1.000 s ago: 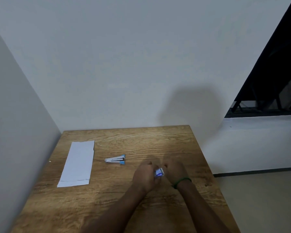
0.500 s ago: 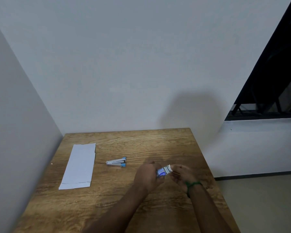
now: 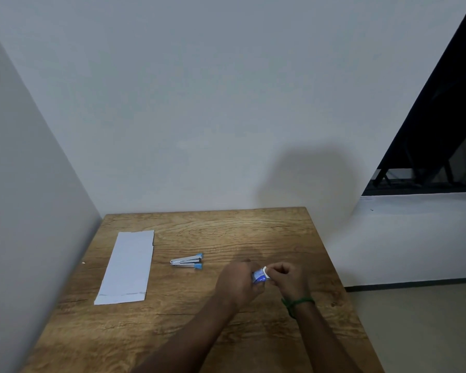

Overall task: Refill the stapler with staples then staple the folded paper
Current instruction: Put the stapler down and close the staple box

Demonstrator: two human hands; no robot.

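A small blue staple box [image 3: 259,277] sits between my two hands over the right middle of the wooden table [image 3: 253,230]. My left hand [image 3: 238,282] grips the box from the left. My right hand [image 3: 287,277], with a green band at the wrist, pinches the box's white end flap. The small silver stapler with blue ends [image 3: 187,261] lies on the table to the left of my hands, untouched. The folded white paper [image 3: 128,266] lies flat near the table's left side.
The table stands in a corner, with white walls at the back and left. Its right edge drops to a beige floor [image 3: 414,327]. A dark window frame [image 3: 441,146] is at the upper right.
My right hand drew the box's end outward half a second ago and has now closed in again, pinching the white flap. The left hand kept hold of the box. Stapler and paper stayed put.
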